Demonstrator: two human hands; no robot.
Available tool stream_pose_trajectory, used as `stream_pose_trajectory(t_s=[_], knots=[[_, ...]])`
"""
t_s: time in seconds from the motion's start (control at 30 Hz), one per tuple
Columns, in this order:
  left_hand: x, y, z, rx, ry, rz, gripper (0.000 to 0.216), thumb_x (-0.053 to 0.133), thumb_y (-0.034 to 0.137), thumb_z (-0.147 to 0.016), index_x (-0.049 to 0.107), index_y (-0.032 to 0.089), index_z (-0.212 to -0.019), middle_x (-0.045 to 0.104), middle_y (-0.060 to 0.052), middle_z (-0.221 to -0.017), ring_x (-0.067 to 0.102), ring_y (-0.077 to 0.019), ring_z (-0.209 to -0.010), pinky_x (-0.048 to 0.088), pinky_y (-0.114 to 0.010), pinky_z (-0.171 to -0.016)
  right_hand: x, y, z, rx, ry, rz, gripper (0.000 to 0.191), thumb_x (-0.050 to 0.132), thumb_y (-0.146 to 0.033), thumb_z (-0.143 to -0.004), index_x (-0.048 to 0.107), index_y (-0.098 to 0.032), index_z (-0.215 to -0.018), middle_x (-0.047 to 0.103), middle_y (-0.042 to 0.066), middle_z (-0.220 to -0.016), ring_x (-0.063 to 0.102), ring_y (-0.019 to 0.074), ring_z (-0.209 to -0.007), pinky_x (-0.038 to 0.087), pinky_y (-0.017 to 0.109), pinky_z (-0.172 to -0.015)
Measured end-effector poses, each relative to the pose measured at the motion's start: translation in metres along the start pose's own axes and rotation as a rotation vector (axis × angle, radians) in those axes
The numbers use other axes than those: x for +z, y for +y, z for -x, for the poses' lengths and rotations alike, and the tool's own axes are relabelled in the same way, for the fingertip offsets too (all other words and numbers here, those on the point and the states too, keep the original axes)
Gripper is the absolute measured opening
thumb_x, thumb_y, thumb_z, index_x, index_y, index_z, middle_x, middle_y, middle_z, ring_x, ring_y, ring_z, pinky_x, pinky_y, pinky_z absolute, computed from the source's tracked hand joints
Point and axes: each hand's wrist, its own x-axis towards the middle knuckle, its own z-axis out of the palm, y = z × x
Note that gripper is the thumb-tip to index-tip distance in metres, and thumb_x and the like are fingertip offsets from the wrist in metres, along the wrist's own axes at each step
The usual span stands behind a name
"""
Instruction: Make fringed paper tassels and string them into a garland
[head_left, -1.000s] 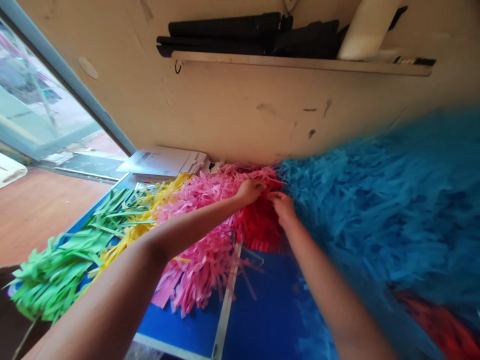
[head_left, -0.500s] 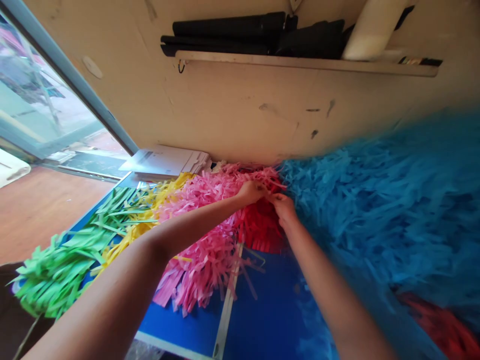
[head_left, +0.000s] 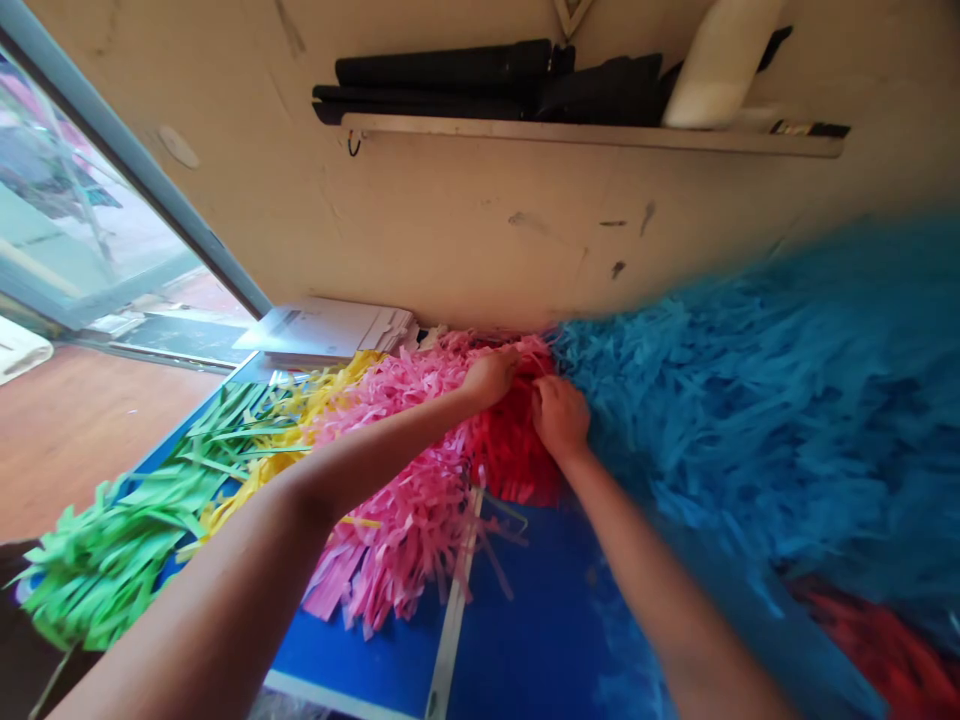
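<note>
Red paper fringe [head_left: 517, 455] lies in a bunch at the table's far side, between pink fringe [head_left: 405, 500] and a large blue heap [head_left: 750, 430]. My left hand [head_left: 491, 377] reaches over the pink fringe, its fingers closed at the upper edge of the red strips. On the right side of the same bunch, my right hand [head_left: 561, 415] has its fingers curled onto the red strips. The two hands are a short way apart. Both sets of fingertips are partly hidden in the paper.
Yellow fringe [head_left: 277, 465] and green fringe [head_left: 112, 570] lie left on the blue table [head_left: 525, 610]. A stack of white sheets [head_left: 330, 325] stands by the wall. Above, a shelf [head_left: 585, 135] bears black rolls [head_left: 442, 75] and a white bottle [head_left: 724, 65]. More red material [head_left: 877, 640] shows lower right.
My hands were nearly touching over the red fringe and have since drawn apart. The right hand has turned and curled downward onto the strips; the left moved slightly left. The view shifted a little.
</note>
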Motion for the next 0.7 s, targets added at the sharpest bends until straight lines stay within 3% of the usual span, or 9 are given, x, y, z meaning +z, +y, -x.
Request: stream_pose_trajectory(t_s=[0.1,0.2,0.27,0.37,0.47,0.7], knots=[[0.003,0.002,0.001,0.023,-0.008,-0.017,0.018,0.053,0.012,-0.083,0.065,0.016,-0.095,0.071,-0.006,-0.089,0.066,-0.0195,-0.086,0.049,-0.028,-0.082,0.005,-0.001,-0.005,-0.021,-0.07,0.007,0.018,0.057,-0.029,-0.084,0.073,-0.022,-0.088,0.073,0.01,-0.098,0.062,0.0259,-0.102,0.043,0.036,-0.092],[0.006,0.002,0.003,0.017,0.002,-0.012,0.022,0.056,0.014,-0.081,0.063,0.015,-0.102,0.07,-0.006,-0.087,0.065,-0.0196,-0.082,0.05,-0.029,-0.079,0.008,0.003,-0.013,0.049,-0.065,-0.078,0.037,0.046,-0.043,-0.091,0.074,-0.021,-0.082,0.072,0.007,-0.081,0.065,0.0227,-0.082,0.046,0.032,-0.076],[0.007,0.001,0.004,0.021,0.003,0.006,0.024,0.054,0.013,-0.083,0.062,0.015,-0.105,0.071,-0.007,-0.089,0.065,-0.0192,-0.082,0.05,-0.028,-0.078,0.009,0.005,-0.017,0.082,-0.086,-0.139,0.039,0.053,-0.052,-0.087,0.073,-0.021,-0.073,0.07,0.005,-0.07,0.064,0.0211,-0.073,0.045,0.03,-0.068],[0.008,0.0,0.004,0.01,0.007,0.043,0.03,0.048,0.01,-0.085,0.061,0.014,-0.112,0.071,-0.007,-0.09,0.066,-0.0182,-0.082,0.05,-0.027,-0.077,0.01,0.005,-0.018,0.143,-0.107,-0.226,0.029,0.072,-0.05,-0.069,0.07,-0.022,-0.063,0.067,0.002,-0.063,0.06,0.0185,-0.064,0.042,0.027,-0.061],[0.01,-0.001,0.004,-0.019,0.004,0.081,0.035,0.045,0.009,-0.086,0.06,0.013,-0.117,0.071,-0.006,-0.088,0.066,-0.0167,-0.078,0.051,-0.025,-0.073,0.011,0.004,-0.015,0.254,-0.093,-0.333,0.026,0.072,-0.047,-0.067,0.071,-0.021,-0.068,0.063,0.001,-0.058,0.055,0.0154,-0.054,0.039,0.026,-0.053],[0.014,0.0,0.004,-0.046,-0.109,0.114,0.02,0.057,0.029,-0.087,0.071,0.015,-0.092,0.067,0.0,-0.069,0.061,-0.012,-0.055,0.047,-0.02,-0.056,0.019,-0.002,-0.005,0.399,-0.07,-0.52,0.033,0.076,-0.05,-0.061,0.059,-0.022,-0.064,0.053,-0.003,-0.05,0.045,0.0111,-0.045,0.034,0.024,-0.045]])
